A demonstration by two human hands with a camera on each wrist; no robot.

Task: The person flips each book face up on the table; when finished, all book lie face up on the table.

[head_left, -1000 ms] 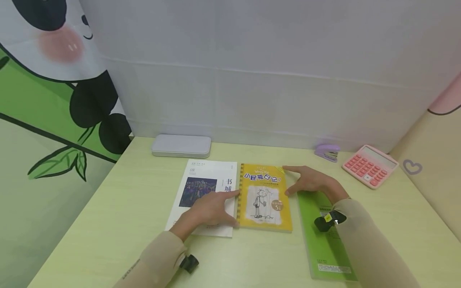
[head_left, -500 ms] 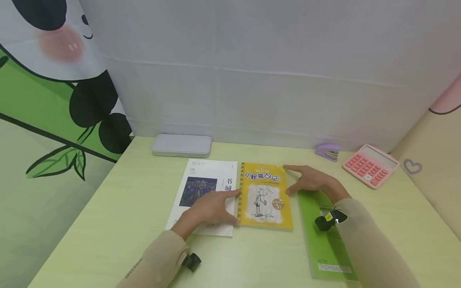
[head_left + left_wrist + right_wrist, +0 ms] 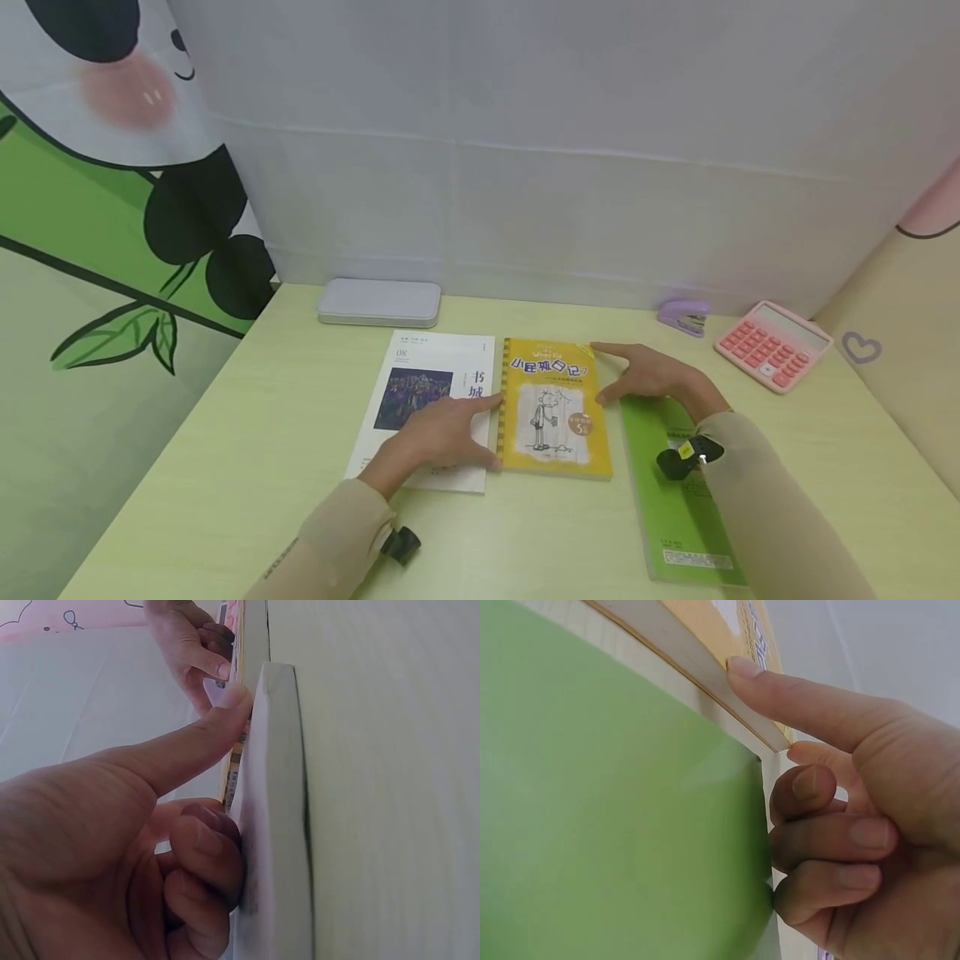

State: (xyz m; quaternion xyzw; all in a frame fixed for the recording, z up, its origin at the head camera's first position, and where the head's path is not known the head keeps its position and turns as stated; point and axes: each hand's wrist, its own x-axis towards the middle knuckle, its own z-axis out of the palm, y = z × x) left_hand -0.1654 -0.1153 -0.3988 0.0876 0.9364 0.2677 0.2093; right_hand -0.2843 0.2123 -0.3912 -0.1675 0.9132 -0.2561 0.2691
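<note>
A yellow comic-cover book (image 3: 555, 429) lies flat between both hands. My left hand (image 3: 442, 435) reaches over a white book (image 3: 420, 354) on the left, thumb and index finger stretched to the yellow book's striped spine edge. In the left wrist view the other fingers curl beside the white book (image 3: 281, 787). At the opposite edge is my right hand (image 3: 647, 373), index finger at the top corner and thumb against the side. Its remaining fingers fold above the top edge of a green book (image 3: 615, 787) in the right wrist view. My right forearm partly hides the green book.
A pale grey flat case (image 3: 378, 302) sits at the back left of the table (image 3: 225, 467). Towards the back right are a purple stapler (image 3: 684, 317) and a pink calculator (image 3: 772, 346). A white cloth (image 3: 525, 167) hangs behind the table.
Both hands stay at the yellow book's edges. The book has shifted only very slightly, up and to the right in the head view.
</note>
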